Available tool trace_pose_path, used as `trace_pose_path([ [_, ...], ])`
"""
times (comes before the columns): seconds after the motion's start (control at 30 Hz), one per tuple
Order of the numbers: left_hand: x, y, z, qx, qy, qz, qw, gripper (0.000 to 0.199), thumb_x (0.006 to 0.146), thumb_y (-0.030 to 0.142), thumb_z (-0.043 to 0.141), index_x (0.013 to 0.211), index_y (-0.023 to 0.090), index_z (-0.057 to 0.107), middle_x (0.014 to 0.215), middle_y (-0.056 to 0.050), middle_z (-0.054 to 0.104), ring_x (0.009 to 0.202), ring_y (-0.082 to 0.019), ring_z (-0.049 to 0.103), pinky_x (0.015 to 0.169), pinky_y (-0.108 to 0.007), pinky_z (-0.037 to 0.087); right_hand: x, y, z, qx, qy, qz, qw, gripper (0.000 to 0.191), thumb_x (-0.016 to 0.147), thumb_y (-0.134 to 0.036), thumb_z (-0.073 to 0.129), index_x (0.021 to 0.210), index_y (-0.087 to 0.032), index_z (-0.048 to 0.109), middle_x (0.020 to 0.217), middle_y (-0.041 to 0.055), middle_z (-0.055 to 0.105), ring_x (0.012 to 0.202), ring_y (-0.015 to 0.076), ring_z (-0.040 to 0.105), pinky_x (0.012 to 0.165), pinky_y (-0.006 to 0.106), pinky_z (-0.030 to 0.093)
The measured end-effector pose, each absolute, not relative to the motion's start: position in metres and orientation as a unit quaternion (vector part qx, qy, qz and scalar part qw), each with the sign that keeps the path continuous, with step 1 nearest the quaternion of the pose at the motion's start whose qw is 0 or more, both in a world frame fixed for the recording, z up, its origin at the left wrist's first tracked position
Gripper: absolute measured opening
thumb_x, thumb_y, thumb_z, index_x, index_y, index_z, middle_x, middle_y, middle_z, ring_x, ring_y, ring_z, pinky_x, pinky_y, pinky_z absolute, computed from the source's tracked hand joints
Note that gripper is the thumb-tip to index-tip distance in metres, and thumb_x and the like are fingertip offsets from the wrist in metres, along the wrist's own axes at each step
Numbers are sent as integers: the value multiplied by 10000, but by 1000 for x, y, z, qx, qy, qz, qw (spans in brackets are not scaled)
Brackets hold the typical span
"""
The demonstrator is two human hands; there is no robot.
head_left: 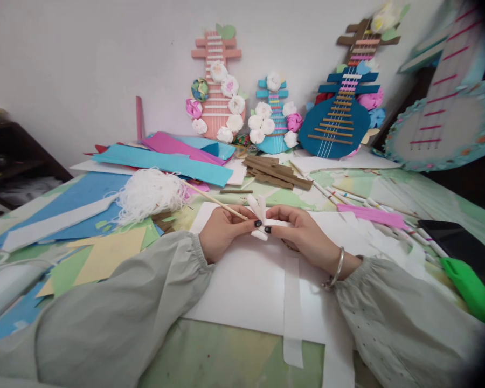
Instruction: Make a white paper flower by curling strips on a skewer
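Between finger and thumb, my left hand [226, 230] grips a thin wooden stick [216, 200] that slants up to the left. White paper folded into petal-like loops [257, 208] stands at the stick's lower end, right by my fingertips. From the other side my right hand [301, 233] pinches a white paper strip [277, 222] joined to these loops. Both thumbs nearly meet there, and the fingers partly hide how the paper is wound. Below my hands lies a white sheet [238, 293], with a loose white strip [293, 318] hanging past its front edge.
White string [149, 195] is heaped at left, near coloured paper [165, 163]. Brown strips [277, 171] lie behind my hands. Decorated paper lutes [335, 126] lean on the wall. At right are a black phone [461, 253], a green object [469, 291] and several striped sticks [372, 202].
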State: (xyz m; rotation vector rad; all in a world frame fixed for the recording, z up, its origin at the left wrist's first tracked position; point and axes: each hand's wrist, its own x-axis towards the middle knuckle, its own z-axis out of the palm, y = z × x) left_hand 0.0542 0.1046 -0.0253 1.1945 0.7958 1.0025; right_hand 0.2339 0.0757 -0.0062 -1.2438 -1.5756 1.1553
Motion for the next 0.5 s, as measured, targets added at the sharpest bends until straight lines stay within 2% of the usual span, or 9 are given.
trace_pose_path([
  [0.5,54,103,-21,510,351,429,658,208,581,220,793,669,124,632,564,15,633,526,-90,567,546,-206,444,235,75,-5,-490,-642,450,381,232,673,-288,621,887,-202,640,769,-9,627,551,77,466,494,199,311],
])
